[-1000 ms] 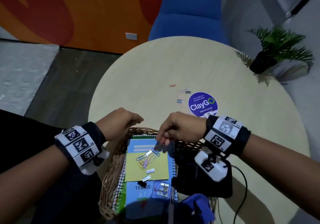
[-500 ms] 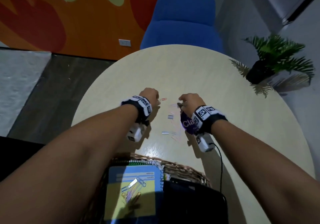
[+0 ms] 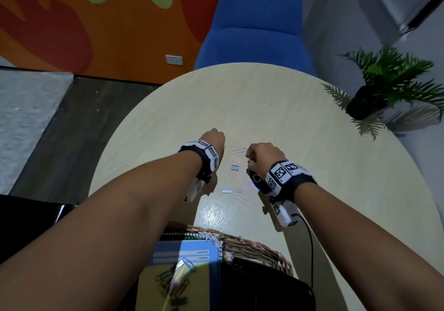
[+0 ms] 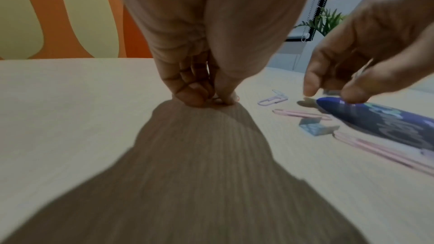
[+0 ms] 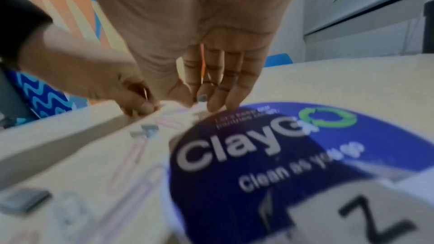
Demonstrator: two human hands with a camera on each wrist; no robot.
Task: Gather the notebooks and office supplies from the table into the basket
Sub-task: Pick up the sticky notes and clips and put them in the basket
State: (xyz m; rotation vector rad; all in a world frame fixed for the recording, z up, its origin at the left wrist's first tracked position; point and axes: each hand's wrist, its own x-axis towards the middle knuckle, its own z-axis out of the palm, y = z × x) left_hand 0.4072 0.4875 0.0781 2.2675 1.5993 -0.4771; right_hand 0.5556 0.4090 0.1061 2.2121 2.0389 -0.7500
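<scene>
Paperclips (image 3: 240, 164) and staple blocks (image 3: 235, 167) lie scattered on the round table (image 3: 300, 118) between my hands. My left hand (image 3: 214, 137), at nine o'clock of the scatter, pinches a small clip (image 4: 215, 98) against the tabletop with curled fingertips. My right hand (image 3: 263, 154), at three o'clock, has curled fingers nipping a small grey piece; what it is I cannot tell. The purple ClayGo sticker (image 5: 293, 155) sits under my right wrist. The wicker basket (image 3: 259, 248), at six o'clock, already holds notebooks (image 3: 192, 253) and clips.
</scene>
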